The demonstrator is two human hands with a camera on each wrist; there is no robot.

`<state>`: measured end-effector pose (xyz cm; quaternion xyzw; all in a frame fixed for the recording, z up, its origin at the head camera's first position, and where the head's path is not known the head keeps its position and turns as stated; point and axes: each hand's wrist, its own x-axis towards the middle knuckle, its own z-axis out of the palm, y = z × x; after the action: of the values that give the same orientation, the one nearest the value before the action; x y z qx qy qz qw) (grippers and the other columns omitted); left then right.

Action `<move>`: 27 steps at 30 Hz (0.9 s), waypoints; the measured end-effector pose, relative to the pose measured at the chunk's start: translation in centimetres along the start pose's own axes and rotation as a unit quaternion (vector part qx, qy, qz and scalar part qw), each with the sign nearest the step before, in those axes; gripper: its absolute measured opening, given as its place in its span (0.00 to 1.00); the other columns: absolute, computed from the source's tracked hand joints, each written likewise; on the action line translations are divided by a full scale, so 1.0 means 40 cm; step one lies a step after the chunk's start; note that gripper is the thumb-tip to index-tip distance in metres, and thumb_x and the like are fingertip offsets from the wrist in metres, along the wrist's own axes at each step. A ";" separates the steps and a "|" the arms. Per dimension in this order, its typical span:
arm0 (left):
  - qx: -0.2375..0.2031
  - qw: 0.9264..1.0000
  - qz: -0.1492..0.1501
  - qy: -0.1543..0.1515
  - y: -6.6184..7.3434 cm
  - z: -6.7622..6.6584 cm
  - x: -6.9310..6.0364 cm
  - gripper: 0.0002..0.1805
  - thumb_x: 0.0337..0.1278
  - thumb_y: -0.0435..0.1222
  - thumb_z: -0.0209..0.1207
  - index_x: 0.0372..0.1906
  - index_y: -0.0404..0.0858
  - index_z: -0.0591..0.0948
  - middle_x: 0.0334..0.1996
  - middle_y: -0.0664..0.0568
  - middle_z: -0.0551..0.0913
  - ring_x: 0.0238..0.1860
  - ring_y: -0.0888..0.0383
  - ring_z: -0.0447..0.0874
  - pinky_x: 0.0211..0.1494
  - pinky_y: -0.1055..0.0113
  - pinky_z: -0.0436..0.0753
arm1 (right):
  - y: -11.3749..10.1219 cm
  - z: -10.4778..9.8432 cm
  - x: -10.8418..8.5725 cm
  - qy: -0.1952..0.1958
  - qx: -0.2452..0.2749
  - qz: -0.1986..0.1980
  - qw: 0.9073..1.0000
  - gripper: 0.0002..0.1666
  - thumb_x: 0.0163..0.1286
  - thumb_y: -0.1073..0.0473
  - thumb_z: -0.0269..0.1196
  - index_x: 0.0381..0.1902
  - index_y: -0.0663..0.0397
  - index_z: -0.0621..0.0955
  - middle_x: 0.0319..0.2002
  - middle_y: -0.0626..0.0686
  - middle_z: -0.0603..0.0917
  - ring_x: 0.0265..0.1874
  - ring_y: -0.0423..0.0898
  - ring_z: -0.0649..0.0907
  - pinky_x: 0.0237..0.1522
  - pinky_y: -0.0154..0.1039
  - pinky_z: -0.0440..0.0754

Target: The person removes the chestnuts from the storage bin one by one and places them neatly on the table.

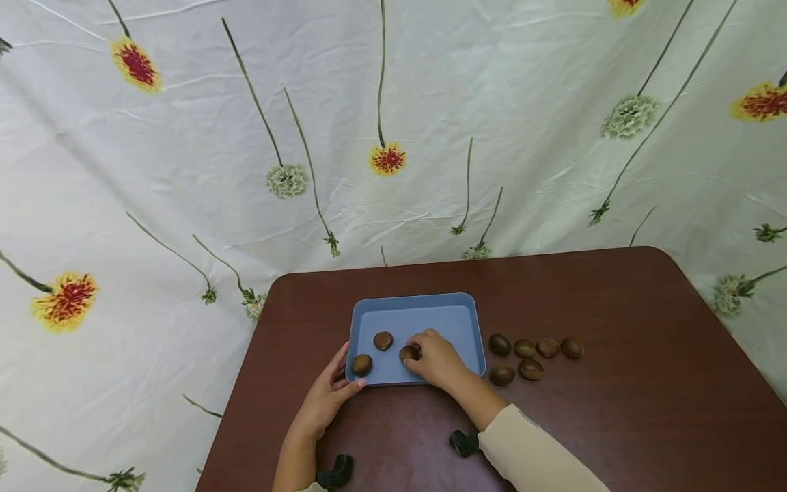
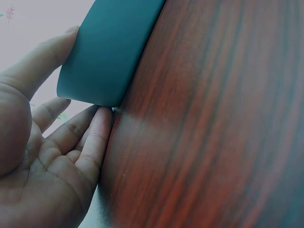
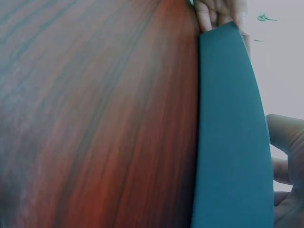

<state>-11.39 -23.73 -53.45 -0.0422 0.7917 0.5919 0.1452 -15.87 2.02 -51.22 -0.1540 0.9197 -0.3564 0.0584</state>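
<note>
A shallow blue rectangular tray [image 1: 424, 316] lies on the table, with a heart-shaped brown chestnut [image 1: 383, 340] and a rounder one [image 1: 362, 365] in its left part. My left hand [image 1: 326, 400] holds the tray's near left corner, thumb at the front rim and fingers along the left side. In the left wrist view, this hand [image 2: 52, 175] touches the tray wall [image 2: 109, 52]. Over the tray's middle, my right hand [image 1: 438, 359] pinches another chestnut [image 1: 408, 353]. In the right wrist view, the tray wall [image 3: 232, 133] hides that chestnut.
Several chestnuts [image 1: 531, 369] lie on the dark brown wooden table [image 1: 639, 383] just right of the tray. Behind the table hangs a white flowered cloth [image 1: 430, 82]. A dark strap piece [image 1: 463, 443] sits at the right wrist, another [image 1: 335, 471] at the left.
</note>
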 end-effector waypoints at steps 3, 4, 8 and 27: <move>0.003 1.000 0.000 -0.001 0.000 -0.001 0.000 0.50 0.60 0.44 0.70 0.81 0.61 0.53 0.79 0.43 0.59 0.69 0.42 0.75 0.61 0.55 0.82 | 0.006 -0.016 -0.010 0.016 0.014 0.009 1.000 0.18 0.65 0.55 0.71 0.50 0.56 0.86 0.41 0.53 0.81 0.38 0.44 0.79 0.44 0.43 0.79; 0.003 1.000 -0.001 -0.001 0.001 -0.001 0.000 0.50 0.60 0.44 0.70 0.81 0.61 0.53 0.79 0.44 0.59 0.69 0.42 0.75 0.61 0.55 0.82 | 0.008 -0.022 -0.014 0.021 0.019 0.012 1.000 0.18 0.65 0.55 0.71 0.50 0.56 0.86 0.41 0.53 0.81 0.38 0.44 0.79 0.43 0.42 0.79; 0.004 1.000 -0.001 -0.001 0.002 -0.002 0.000 0.49 0.60 0.45 0.70 0.80 0.63 0.54 0.79 0.44 0.59 0.69 0.42 0.74 0.62 0.56 0.82 | 0.016 -0.056 -0.037 0.040 0.046 0.024 0.998 0.19 0.65 0.56 0.71 0.52 0.56 0.85 0.43 0.53 0.81 0.40 0.45 0.80 0.44 0.42 0.79; 0.006 1.000 0.000 -0.004 -0.001 0.000 0.002 0.50 0.60 0.45 0.70 0.81 0.60 0.53 0.79 0.43 0.59 0.69 0.42 0.74 0.61 0.57 0.82 | 0.138 -0.210 -0.231 0.110 0.082 0.117 0.984 0.25 0.68 0.53 0.70 0.62 0.51 0.81 0.54 0.54 0.81 0.50 0.51 0.85 0.53 0.47 0.84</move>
<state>-11.44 -23.75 -53.51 -0.0391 0.7947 0.5871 0.1490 -10.30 14.22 -48.75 0.0000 0.8998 -0.4361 0.0101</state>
